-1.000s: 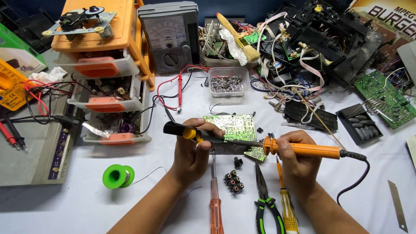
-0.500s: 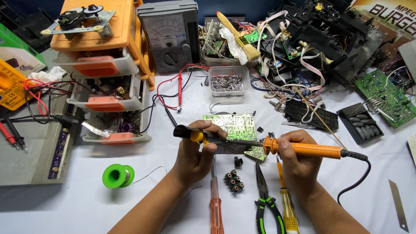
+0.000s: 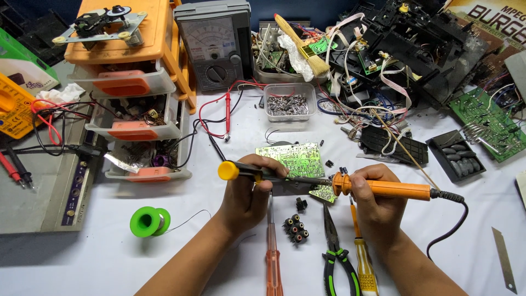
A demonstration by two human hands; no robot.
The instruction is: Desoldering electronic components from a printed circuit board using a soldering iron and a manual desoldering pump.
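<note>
- Head view: our left hand (image 3: 247,192) grips a yellow-capped desoldering pump (image 3: 241,171) just left of the green circuit board (image 3: 290,159).
- Our right hand (image 3: 375,205) clasps the orange soldering iron (image 3: 383,189), right of that board.

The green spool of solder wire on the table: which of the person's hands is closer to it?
The left hand, holding a yellow-and-black tool, sits just right of the green spool. The right hand, gripping the orange soldering iron, is much farther right.
</note>
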